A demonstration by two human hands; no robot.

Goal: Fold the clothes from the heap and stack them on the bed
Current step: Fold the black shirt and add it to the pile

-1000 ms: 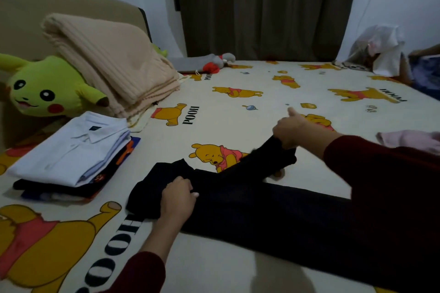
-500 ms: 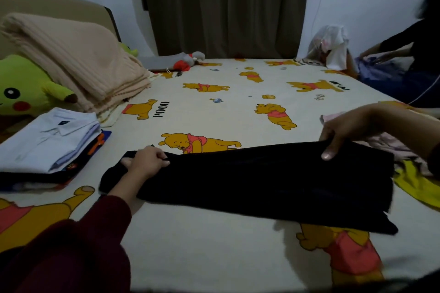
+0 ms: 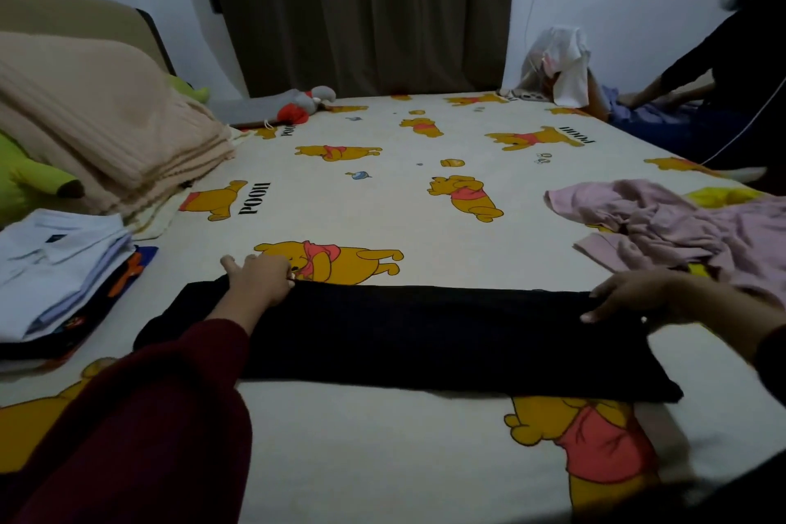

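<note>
Two hands on black garment [image 3: 425, 336], laid flat as long band across near part of bed [image 3: 383, 200]. Left hand [image 3: 259, 279] at garment's far-left edge, fingers curled, pinching fabric. Right hand [image 3: 633, 296] at garment's far-right corner, fingers bent over edge, gripping it. Folded stack [image 3: 59, 268], white shirt on top, just left of garment. Pink heap [image 3: 672, 225] just beyond garment's right end. Beige blanket [image 3: 106, 119] well beyond garment, far left.

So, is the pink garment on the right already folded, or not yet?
Not yet folded. The pink garment lies crumpled and wrinkled on the bed, with uneven edges, unlike the neat stack of folded clothes at the left.
</note>
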